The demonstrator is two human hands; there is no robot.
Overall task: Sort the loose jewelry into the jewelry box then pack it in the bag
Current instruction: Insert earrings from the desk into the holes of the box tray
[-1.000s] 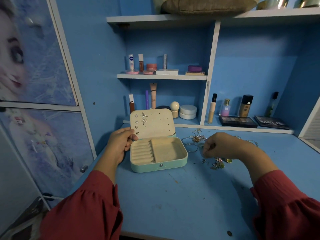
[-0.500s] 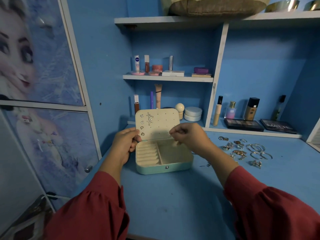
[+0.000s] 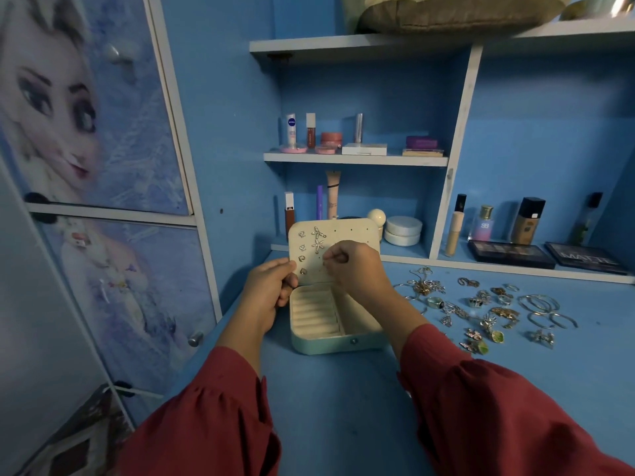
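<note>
blue desk [image 3: 326,407]: loose jewelry [image 3: 481,307] right of jewelry box [image 3: 330,341]; left hand [image 3: 268,293] grips lid [image 3: 347,235], right hand [image 3: 354,269] pinches something tiny.

Bare counter [image 3: 343,407] lies along the near edge, before the open jewelry box [image 3: 330,338]. Loose jewelry [image 3: 481,310] crowds the right side; cosmetics bottles [image 3: 525,221] and palettes [image 3: 508,254] line the back edge.

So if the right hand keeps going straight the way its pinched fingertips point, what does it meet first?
Most likely the perforated lid panel of the open jewelry box. The right hand pinches something too small to identify, aimed at the panel just right of the earrings already pinned there. Whether it touches is unclear.
</note>
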